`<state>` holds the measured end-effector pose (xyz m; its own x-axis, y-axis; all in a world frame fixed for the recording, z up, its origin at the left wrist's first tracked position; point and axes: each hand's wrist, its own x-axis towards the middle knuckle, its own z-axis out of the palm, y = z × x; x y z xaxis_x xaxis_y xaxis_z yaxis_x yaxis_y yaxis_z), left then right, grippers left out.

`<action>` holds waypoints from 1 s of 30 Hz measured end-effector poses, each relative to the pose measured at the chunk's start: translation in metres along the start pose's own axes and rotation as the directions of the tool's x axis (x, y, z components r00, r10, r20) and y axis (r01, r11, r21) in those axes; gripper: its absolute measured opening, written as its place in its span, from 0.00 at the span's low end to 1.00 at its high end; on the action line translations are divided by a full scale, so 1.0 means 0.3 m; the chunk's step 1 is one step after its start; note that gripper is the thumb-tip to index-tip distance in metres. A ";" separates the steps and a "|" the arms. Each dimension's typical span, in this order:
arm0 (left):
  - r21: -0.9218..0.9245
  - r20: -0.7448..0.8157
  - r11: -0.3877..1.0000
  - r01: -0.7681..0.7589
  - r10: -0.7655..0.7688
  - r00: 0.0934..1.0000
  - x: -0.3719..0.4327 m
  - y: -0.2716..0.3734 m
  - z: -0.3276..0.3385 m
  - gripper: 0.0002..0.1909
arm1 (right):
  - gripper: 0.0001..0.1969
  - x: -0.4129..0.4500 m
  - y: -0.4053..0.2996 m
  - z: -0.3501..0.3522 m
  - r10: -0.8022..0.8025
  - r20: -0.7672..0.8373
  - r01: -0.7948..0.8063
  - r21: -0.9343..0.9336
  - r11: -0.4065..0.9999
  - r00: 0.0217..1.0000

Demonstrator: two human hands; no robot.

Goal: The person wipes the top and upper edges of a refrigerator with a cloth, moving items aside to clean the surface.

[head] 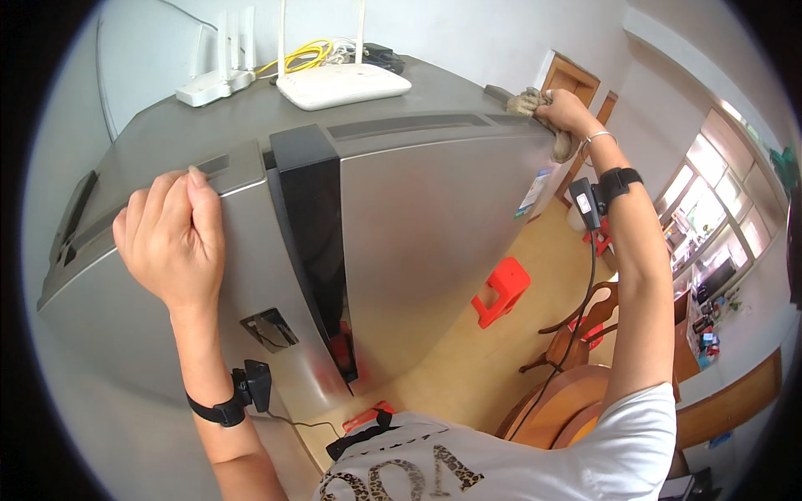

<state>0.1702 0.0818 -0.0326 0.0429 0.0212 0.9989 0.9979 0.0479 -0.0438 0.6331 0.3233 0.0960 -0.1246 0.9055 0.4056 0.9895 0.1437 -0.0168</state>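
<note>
A grey metallic double-door refrigerator (432, 206) stands before me, with a glossy dark vertical panel (311, 232) between its door faces. My left hand (175, 232) is curled into a fist against the top front edge of the left door (257, 250); nothing shows in it, though its palm side is hidden. My right hand (564, 116) reaches to the far right top corner of the refrigerator. It grips a crumpled greyish-beige cloth (529, 103), part of which hangs down over the side of that corner.
On the refrigerator top stand two white routers (341, 86) (216, 86) with upright antennas, beside a coiled yellow cable (310, 55). A red plastic stool (504, 291), a wooden chair (573, 332) and a round wooden table (564, 401) stand on the floor. A cord (592, 269) hangs from my right wrist strap.
</note>
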 end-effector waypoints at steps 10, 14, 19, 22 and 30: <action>0.047 0.049 0.998 0.049 -0.052 0.997 -0.011 -0.012 -0.003 0.13 | 0.21 -0.066 -0.082 -0.005 0.010 -0.056 -0.009 0.017 1.000 0.998; 0.065 0.077 0.996 0.062 -0.067 0.995 -0.008 -0.005 -0.002 0.13 | 0.20 -0.095 -0.106 -0.016 -0.002 -0.093 0.004 0.022 1.000 0.996; 0.088 0.101 0.993 0.073 -0.082 0.991 -0.002 0.002 -0.012 0.13 | 0.21 -0.139 -0.203 -0.052 -0.113 -0.061 0.123 0.189 0.974 0.992; 0.085 0.106 0.993 0.079 -0.088 0.990 -0.010 -0.003 -0.012 0.13 | 0.16 -0.120 -0.325 -0.125 -0.129 0.159 -0.010 0.667 0.745 0.979; 0.034 0.068 0.999 0.039 -0.041 0.997 -0.006 -0.007 -0.007 0.12 | 0.23 0.102 -0.436 -0.111 -0.189 -0.031 0.191 0.209 0.959 0.982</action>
<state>0.1680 0.0797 -0.0341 -0.0014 0.0872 0.9962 0.9966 0.0825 -0.0058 0.5022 0.3188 0.1410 -0.3068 0.8495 0.4292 0.9099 0.3941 -0.1295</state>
